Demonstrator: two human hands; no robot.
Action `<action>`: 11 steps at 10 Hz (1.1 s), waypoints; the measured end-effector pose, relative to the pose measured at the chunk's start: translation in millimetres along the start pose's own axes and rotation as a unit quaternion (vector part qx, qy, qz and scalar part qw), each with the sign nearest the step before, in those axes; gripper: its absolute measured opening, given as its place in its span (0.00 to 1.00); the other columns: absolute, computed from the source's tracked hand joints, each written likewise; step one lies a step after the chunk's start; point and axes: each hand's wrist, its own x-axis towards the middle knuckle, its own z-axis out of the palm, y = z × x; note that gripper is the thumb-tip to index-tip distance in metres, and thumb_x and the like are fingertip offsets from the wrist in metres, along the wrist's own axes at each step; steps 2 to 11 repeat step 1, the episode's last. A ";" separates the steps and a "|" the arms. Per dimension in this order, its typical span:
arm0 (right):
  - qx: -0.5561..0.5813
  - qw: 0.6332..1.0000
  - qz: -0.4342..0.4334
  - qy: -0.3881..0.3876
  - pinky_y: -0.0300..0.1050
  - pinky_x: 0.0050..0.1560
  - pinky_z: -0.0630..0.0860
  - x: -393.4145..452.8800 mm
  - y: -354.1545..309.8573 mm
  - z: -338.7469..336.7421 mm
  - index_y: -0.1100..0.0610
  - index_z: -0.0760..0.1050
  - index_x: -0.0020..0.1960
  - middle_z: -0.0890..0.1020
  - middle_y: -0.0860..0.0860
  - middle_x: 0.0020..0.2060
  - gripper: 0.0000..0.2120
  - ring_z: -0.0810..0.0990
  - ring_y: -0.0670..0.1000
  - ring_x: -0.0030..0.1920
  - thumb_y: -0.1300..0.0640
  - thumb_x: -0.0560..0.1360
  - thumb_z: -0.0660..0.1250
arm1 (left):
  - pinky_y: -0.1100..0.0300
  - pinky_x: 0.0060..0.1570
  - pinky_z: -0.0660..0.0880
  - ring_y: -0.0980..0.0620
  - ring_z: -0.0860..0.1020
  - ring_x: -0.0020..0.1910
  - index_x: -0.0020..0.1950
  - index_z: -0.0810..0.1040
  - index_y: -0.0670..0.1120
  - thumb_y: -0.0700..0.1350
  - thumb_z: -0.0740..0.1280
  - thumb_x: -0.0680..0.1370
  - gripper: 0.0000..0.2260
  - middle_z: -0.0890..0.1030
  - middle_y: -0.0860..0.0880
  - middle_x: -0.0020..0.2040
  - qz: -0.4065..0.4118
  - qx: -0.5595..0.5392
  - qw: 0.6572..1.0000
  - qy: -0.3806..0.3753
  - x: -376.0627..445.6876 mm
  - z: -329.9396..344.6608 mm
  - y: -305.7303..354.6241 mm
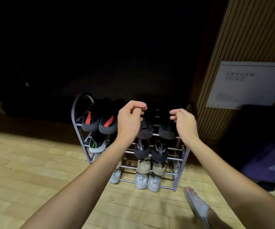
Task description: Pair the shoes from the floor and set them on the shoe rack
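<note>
Two black shoes, one under each hand, on the top tier of the shoe rack (75, 113), heels hanging over its front rail. Left black shoe (145, 129) beneath the left hand (130, 118); right black shoe (167, 129) beneath the right hand (183, 121). Left grip: fingers curled down at the shoe's collar, apparently pinching it. Right grip: fingers bent at the collar of its shoe, seemingly touching, though hold or release could not be told for certain.

Step in hand, judged: seating the last pair on the top tier, right of the red-striped black pair (100, 123). Next move likely called for: nudging both heels level and side by side, then letting go without tipping either shoe off the rails.

Looked dark, soft-topped, low-cut, with thick grey-black soles; detail lost in the dim light.

Below on the rack: a green-striped sneaker (97, 143), a lettered black pair (150, 149), a beige pair (151, 166), white sneakers (147, 180) on the bottom tier. No loose shoes seen on the wooden floor (34, 162) in front of the rack, apart from a grey slide (197, 206) worn on a foot.
</note>
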 end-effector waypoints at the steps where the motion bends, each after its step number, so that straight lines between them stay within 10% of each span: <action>1: 0.059 0.997 -0.040 -0.026 0.46 0.47 0.75 -40.1 -40.1 -13.1 0.52 0.82 0.47 0.84 0.50 0.37 0.14 0.79 0.48 0.41 0.59 0.79 0.57 | 0.64 0.39 0.76 0.59 0.79 0.40 0.42 0.80 0.48 0.32 0.59 0.78 0.15 0.83 0.53 0.41 0.024 -0.026 0.999 0.010 -19.3 -42.3 38.5; 11: 0.059 0.997 -0.040 -0.026 0.46 0.47 0.75 -40.1 -40.1 -13.1 0.52 0.82 0.47 0.84 0.50 0.37 0.14 0.79 0.48 0.41 0.59 0.79 0.57 | 0.64 0.39 0.76 0.59 0.79 0.40 0.42 0.80 0.48 0.32 0.59 0.78 0.15 0.83 0.53 0.41 0.024 -0.026 0.999 0.010 -19.3 -42.3 38.5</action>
